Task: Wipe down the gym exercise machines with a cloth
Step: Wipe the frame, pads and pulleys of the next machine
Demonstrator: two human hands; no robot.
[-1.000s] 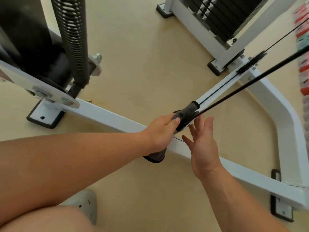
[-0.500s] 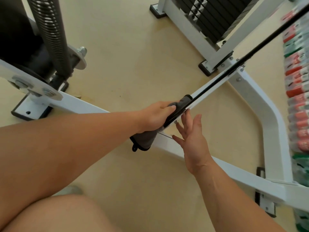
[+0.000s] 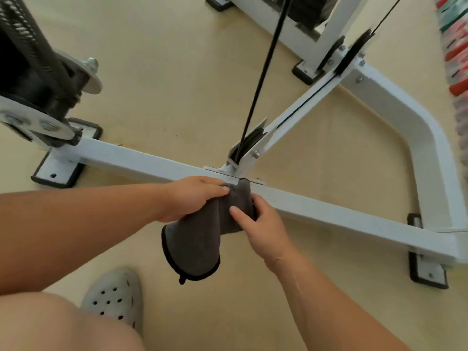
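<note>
A dark grey cloth (image 3: 202,239) with a black hem hangs in front of the white floor bar (image 3: 329,214) of a cable machine. My left hand (image 3: 192,198) grips the cloth's upper part from the left. My right hand (image 3: 260,221) holds it from the right, thumb pressed on the fabric. The cloth's top edge sits at the joint plate where the diagonal white bar (image 3: 298,110) meets the floor bar. A black cable (image 3: 263,79) rises from the pulley at that joint, clear of the cloth.
A black spring and roller assembly (image 3: 38,79) stands at the left end of the bar. The weight stack frame (image 3: 316,24) is at the back. Black rubber feet (image 3: 428,272) hold the frame on the beige floor. My knee and a grey clog (image 3: 116,297) are below.
The cloth came off the black cable, which it was wrapped round before. My right hand, open beside it earlier, now holds the cloth. Both hands moved down to the floor bar.
</note>
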